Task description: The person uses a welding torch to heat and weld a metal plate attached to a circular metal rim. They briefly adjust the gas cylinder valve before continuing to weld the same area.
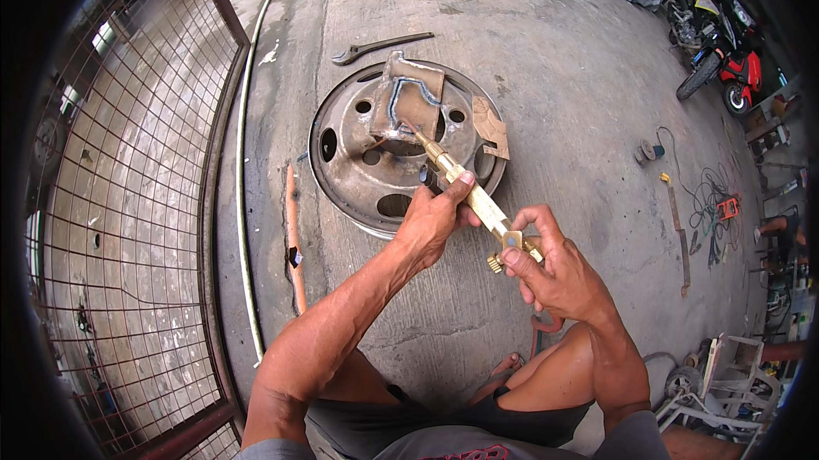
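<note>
A grey shirt [409, 445] and dark shorts [367, 413] lie nearest, with bare forearms reaching away from them. Both hands hold a brass torch [486, 206], which slants from near right to far left. The left hand [437, 217] is wrapped around its middle, thumb along the top; a small dark piece [431, 177] beside those fingers is too unclear to name. The right hand [550, 265], nearer and farther right, grips the near end among the valve knobs [495, 264].

Beyond the left hand, a steel wheel [341, 183] lies flat on the concrete floor [589, 136]. A bent metal plate [418, 106] rests on it, just past the torch's tip; a bright spot shows at the plate's near edge, though contact cannot be told. Torn cardboard [490, 129] sits on the wheel's right side. A wrench [384, 48] lies just beyond the wheel, and an orange-brown strip [293, 208] lies to its left, well short of the mesh gate [145, 204].
</note>
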`<state>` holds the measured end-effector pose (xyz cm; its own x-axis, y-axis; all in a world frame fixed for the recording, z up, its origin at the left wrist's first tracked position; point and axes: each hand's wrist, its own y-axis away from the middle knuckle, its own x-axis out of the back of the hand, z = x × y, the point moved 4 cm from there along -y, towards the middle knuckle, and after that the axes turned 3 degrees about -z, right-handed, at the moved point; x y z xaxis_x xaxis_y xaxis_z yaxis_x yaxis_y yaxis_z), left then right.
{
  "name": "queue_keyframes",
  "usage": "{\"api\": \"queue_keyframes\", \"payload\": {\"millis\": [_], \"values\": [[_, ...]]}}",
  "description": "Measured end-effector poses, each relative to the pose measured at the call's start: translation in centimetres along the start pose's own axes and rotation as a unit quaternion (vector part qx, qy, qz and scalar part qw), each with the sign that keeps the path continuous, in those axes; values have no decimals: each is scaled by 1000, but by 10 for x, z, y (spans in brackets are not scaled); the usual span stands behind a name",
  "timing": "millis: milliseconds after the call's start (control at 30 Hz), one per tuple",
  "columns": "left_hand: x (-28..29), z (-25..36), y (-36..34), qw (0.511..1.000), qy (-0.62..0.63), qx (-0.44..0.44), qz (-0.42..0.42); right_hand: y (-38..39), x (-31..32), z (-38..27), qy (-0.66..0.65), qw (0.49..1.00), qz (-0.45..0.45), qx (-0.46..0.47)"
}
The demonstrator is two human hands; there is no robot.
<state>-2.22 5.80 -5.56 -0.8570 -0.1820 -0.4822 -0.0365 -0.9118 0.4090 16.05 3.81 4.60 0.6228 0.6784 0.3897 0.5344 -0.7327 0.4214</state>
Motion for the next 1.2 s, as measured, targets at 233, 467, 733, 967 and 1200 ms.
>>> {"api": "queue_keyframes", "payload": {"millis": [233,467,733,967,1200], "values": [[0,0,-1,1000,4,-1,-7,-1,-1,0,-10,1000,0,1],[1,1,-1,1000,2,0,-8,-2,-2,0,-14,1000,-1,8],[2,-2,0,1000,6,-1,-6,-1,-3,0,-9,1000,-6,-5],[0,0,2,1000,13,-3,-3,-1,-3,-3,-9,1000,0,1],[3,-2,-2,1000,12,4,-2,-2,-3,-2,-5,1000,3,4]]}}
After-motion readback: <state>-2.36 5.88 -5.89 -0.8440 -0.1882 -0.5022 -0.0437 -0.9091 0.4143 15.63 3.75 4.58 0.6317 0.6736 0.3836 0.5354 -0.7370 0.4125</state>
